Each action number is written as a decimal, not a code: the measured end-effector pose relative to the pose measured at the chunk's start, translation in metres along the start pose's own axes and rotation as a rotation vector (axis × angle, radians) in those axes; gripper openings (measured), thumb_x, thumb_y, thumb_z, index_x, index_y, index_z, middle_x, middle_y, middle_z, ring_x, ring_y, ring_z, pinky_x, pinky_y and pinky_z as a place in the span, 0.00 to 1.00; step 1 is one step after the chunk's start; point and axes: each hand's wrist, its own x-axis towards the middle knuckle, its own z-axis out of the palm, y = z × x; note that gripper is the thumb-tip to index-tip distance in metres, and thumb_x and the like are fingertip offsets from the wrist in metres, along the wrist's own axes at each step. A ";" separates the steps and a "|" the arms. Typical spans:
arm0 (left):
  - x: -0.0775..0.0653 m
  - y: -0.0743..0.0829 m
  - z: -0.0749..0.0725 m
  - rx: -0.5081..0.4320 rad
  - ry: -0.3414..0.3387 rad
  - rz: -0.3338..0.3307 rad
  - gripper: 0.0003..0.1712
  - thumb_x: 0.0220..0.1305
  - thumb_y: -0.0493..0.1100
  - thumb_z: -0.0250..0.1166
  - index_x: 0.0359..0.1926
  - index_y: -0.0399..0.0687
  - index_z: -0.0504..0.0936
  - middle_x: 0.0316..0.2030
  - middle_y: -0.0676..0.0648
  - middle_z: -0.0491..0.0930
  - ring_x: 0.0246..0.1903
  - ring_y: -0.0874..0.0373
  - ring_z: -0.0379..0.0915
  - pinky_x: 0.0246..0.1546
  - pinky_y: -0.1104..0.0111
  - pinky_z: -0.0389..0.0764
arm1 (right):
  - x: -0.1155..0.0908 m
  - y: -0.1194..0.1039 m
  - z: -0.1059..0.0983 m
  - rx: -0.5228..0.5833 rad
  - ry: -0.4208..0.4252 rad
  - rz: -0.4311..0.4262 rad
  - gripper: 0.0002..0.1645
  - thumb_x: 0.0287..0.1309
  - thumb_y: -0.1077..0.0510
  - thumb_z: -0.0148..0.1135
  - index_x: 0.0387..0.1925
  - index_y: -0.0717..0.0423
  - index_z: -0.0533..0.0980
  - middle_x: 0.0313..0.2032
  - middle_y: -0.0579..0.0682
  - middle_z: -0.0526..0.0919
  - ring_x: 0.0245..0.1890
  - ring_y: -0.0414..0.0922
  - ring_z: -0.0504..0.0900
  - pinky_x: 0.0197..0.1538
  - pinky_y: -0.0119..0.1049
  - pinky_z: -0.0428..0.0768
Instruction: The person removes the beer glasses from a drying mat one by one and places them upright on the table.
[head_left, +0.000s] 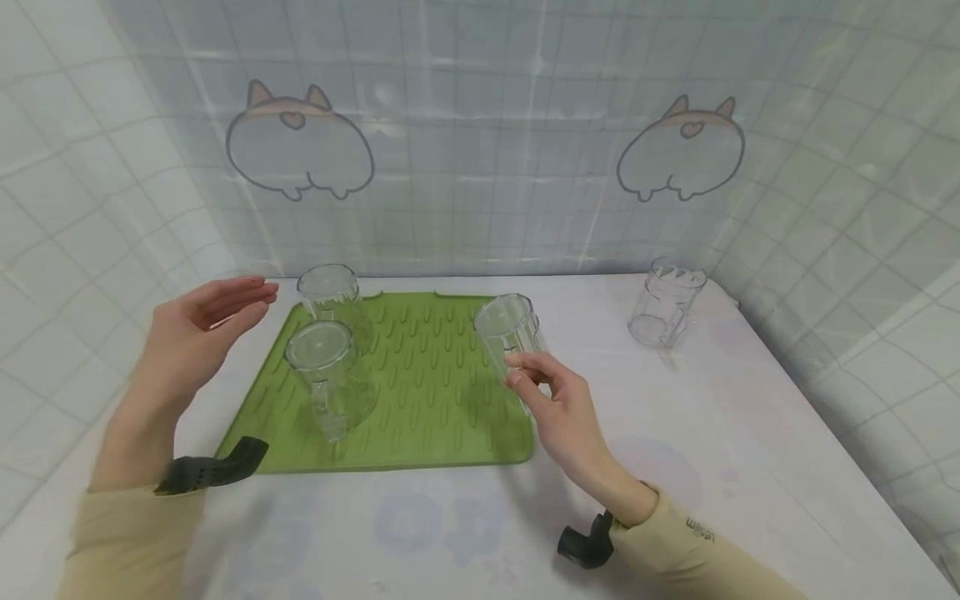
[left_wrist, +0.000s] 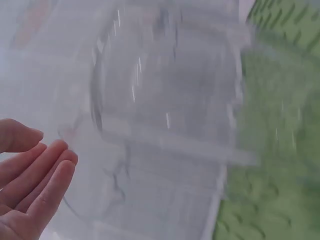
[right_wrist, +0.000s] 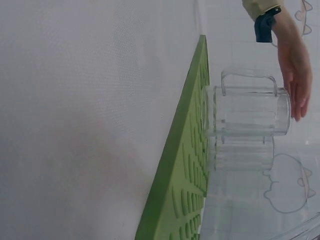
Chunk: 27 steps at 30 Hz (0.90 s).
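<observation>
My right hand pinches a clear glass mug at its near side, over the right edge of the green ribbed mat. On the left part of that mat stand two more clear mugs, a front mug and a back mug. Both show side-on in the right wrist view, where the nearer mug has its handle showing. Left of these mugs, my left hand is raised with relaxed fingers and nothing in it. Blurred glass fills much of the left wrist view.
Another clear mug stands on the white table at the back right. Pale grid-patterned sheeting with cartoon drawings rises behind the table and along both sides. A dark strap mount sits on the left wrist.
</observation>
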 end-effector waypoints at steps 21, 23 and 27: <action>-0.016 0.061 0.086 -0.012 -0.233 0.180 0.24 0.68 0.42 0.66 0.63 0.43 0.76 0.58 0.44 0.80 0.56 0.62 0.78 0.58 0.78 0.79 | -0.003 -0.008 0.001 -0.058 0.021 -0.037 0.12 0.66 0.62 0.61 0.50 0.54 0.83 0.35 0.49 0.85 0.38 0.43 0.77 0.36 0.28 0.74; -0.019 0.064 0.093 -0.021 -0.265 0.161 0.27 0.67 0.42 0.68 0.64 0.44 0.74 0.59 0.45 0.79 0.58 0.54 0.77 0.59 0.75 0.79 | -0.003 -0.008 0.000 -0.072 0.023 -0.048 0.12 0.66 0.61 0.61 0.49 0.54 0.83 0.34 0.49 0.84 0.37 0.43 0.76 0.35 0.28 0.73; -0.024 0.069 0.103 -0.025 -0.298 0.146 0.30 0.64 0.42 0.70 0.65 0.45 0.74 0.60 0.45 0.79 0.59 0.48 0.78 0.58 0.72 0.81 | -0.002 -0.008 0.000 -0.090 0.025 -0.070 0.11 0.66 0.60 0.61 0.49 0.53 0.83 0.32 0.48 0.81 0.37 0.43 0.75 0.33 0.29 0.70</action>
